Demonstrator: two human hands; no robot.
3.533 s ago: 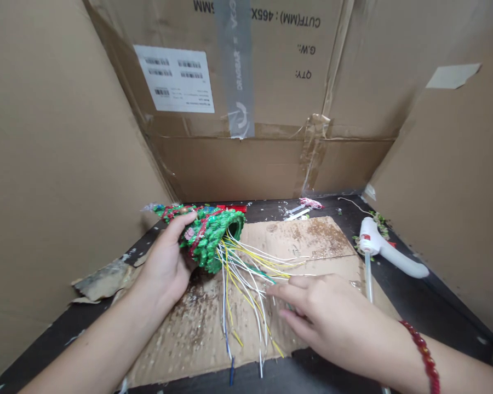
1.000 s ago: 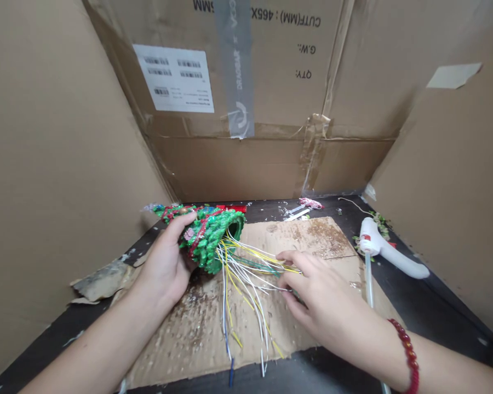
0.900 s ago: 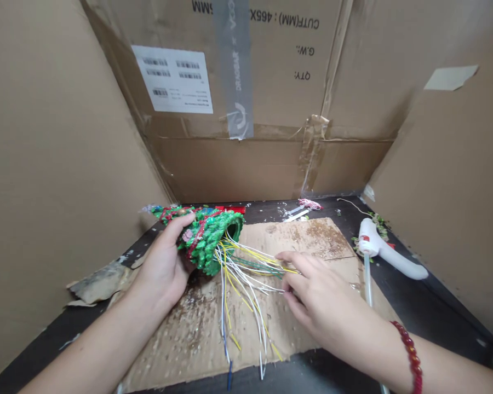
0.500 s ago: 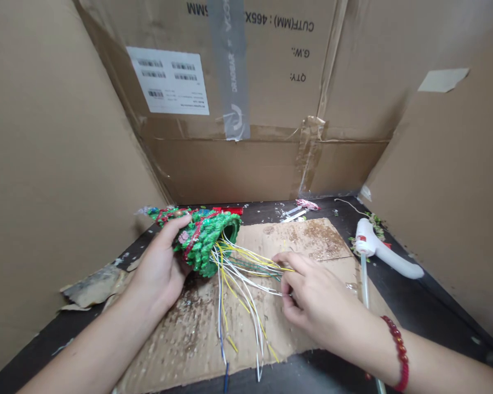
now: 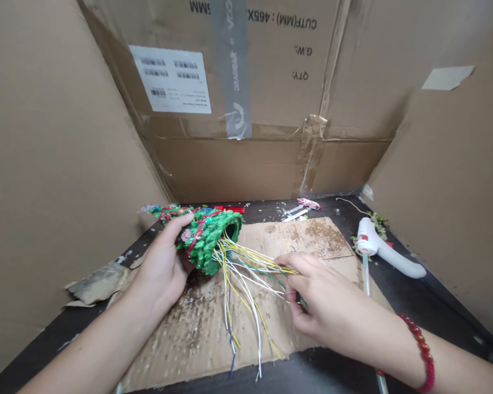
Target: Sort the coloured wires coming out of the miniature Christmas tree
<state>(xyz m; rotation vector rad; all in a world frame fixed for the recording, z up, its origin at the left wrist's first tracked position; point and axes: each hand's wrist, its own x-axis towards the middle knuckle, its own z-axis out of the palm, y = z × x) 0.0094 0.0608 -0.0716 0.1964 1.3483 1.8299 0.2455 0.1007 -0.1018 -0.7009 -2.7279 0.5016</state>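
A small green Christmas tree ornament with red garland lies on its side, its hollow base facing right. My left hand is wrapped round its body, thumb on top. Out of the base spill thin wires in white, yellow, green and blue. Several of them run right into my right hand, whose fingers are closed on the bundle. Other wires hang loose toward the front, over the cardboard sheet. A red beaded bracelet circles my right wrist.
On the right lies a white glue gun with a clear glue stick in it. Red-and-white string sits at the back. Cardboard walls enclose the dark table on three sides. A torn cardboard piece lies at left.
My right hand has shifted slightly right and down along the wires, still closed on them. The loose wires have swung a little. The left hand keeps its hold on the tree.
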